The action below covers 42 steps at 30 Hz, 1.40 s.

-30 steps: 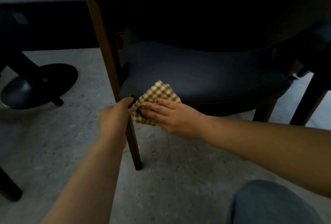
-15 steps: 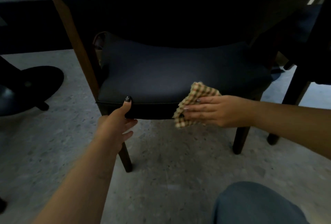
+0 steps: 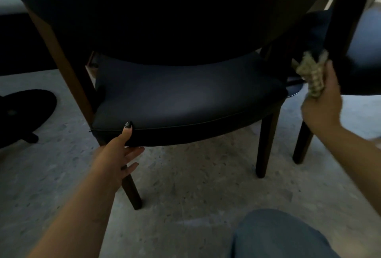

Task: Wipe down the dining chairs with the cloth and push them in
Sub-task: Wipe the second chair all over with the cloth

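Observation:
A dark padded dining chair (image 3: pixel 185 95) with brown wooden legs fills the middle of the view, its seat tucked under a dark table top. My left hand (image 3: pixel 119 152) grips the seat's front left edge, thumb on top and fingers reaching underneath. My right hand (image 3: pixel 321 103) is raised at the far right and holds the bunched checked cloth (image 3: pixel 313 72) up beside the chair's right side. The cloth is blurred. It hangs against a dark upright (image 3: pixel 346 20) of a neighbouring chair.
A second chair's dark leg (image 3: pixel 302 144) stands on the floor at the right. A black round pedestal base (image 3: pixel 24 113) lies on the speckled grey floor at the left. My knee in blue jeans (image 3: pixel 278 235) shows at the bottom right.
My right hand has swept the cloth from the seat's front left corner along its front edge, then lifted it off to the upper right. My left hand shifted from the chair leg to the seat edge.

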Motion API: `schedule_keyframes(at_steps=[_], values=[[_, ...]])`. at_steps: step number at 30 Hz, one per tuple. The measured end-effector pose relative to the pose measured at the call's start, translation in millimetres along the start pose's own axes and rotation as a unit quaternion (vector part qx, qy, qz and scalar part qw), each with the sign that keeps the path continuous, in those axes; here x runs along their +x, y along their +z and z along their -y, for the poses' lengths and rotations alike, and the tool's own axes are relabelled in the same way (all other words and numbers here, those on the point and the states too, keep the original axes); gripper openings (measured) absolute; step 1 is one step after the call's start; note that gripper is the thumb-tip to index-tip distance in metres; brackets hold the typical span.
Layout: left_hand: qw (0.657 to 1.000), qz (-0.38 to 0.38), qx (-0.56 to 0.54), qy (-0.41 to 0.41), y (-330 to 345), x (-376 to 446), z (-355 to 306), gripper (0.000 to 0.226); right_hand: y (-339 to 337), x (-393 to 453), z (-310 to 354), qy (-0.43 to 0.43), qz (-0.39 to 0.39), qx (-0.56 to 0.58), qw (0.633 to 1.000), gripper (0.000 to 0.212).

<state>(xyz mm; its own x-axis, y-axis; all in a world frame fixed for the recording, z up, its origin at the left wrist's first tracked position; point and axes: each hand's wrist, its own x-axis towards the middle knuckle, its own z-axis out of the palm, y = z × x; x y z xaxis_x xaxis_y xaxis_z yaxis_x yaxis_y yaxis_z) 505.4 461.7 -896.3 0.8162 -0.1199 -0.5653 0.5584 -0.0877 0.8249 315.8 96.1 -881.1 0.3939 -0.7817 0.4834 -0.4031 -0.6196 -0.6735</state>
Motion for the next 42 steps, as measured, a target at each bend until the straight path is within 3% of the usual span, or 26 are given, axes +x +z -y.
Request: schedule_keyframes(at_steps=[2, 4, 6, 10, 13, 16, 17, 20, 23, 27, 30, 33, 35, 39, 42], values=[[1.000, 0.006, -0.003, 0.002, 0.1, -2.0, -0.4, 0.037, 28.2, -10.0, 10.5, 0.139, 0.027, 0.038, 0.989, 0.060], [1.000, 0.008, 0.001, 0.003, -0.6, -3.1, 0.2, 0.036, 59.8, -25.5, 24.3, 0.181, 0.053, 0.063, 0.980, 0.075], [1.000, 0.007, 0.003, 0.002, -1.3, -4.0, 0.6, 0.032, 78.5, -40.7, 48.5, 0.238, 0.005, 0.097, 0.966, 0.088], [1.000, -0.003, -0.007, -0.015, -0.4, -8.8, -2.7, 0.034, 86.3, -76.0, 94.5, 0.298, -0.005, 0.137, 0.945, 0.085], [1.000, 0.003, -0.015, -0.025, -2.6, -14.4, -7.0, 0.023, 90.5, -114.5, 136.9, 0.218, 0.032, 0.127, 0.967, 0.080], [0.999, 0.018, -0.036, -0.030, -6.7, -18.4, -8.1, 0.031, 103.1, -137.9, 176.5, 0.027, 0.041, 0.143, 0.989, 0.075], [0.998, 0.023, -0.049, -0.031, -8.5, -18.6, -8.0, 0.040, 110.5, -141.7, 190.7, -0.038, 0.075, 0.158, 0.984, 0.072], [0.989, 0.035, -0.130, -0.059, -18.6, -13.8, -7.3, 0.072, 138.2, -150.1, 231.2, -0.195, 0.236, 0.133, 0.943, 0.064], [0.973, 0.049, -0.209, -0.081, -31.2, -8.9, -5.4, 0.087, 161.7, -156.3, 263.1, -0.327, 0.328, 0.010, 0.886, 0.055], [0.968, 0.057, -0.232, -0.077, -34.3, -3.4, 0.6, 0.087, 175.5, -153.5, 267.6, -0.457, 0.354, -0.151, 0.802, 0.049], [0.983, 0.055, -0.166, -0.055, -25.9, -4.3, -1.1, 0.072, 169.1, -144.6, 238.8, -0.541, 0.321, -0.177, 0.757, 0.048], [0.991, 0.062, -0.109, -0.039, -14.5, -4.7, -2.7, 0.048, 154.2, -129.1, 199.4, -0.580, 0.269, -0.109, 0.761, 0.045], [0.992, 0.064, -0.105, -0.031, -8.6, -4.7, -1.9, 0.044, 139.5, -114.5, 169.5, -0.578, 0.247, -0.087, 0.773, 0.046], [0.995, 0.056, -0.081, -0.013, 1.7, -4.8, 1.8, 0.049, 105.0, -82.0, 113.3, -0.535, 0.230, -0.079, 0.809, 0.057], [0.998, 0.046, -0.050, -0.009, 4.0, -2.8, 3.4, 0.032, 89.6, -58.8, 77.9, -0.500, 0.222, -0.095, 0.831, 0.059]])
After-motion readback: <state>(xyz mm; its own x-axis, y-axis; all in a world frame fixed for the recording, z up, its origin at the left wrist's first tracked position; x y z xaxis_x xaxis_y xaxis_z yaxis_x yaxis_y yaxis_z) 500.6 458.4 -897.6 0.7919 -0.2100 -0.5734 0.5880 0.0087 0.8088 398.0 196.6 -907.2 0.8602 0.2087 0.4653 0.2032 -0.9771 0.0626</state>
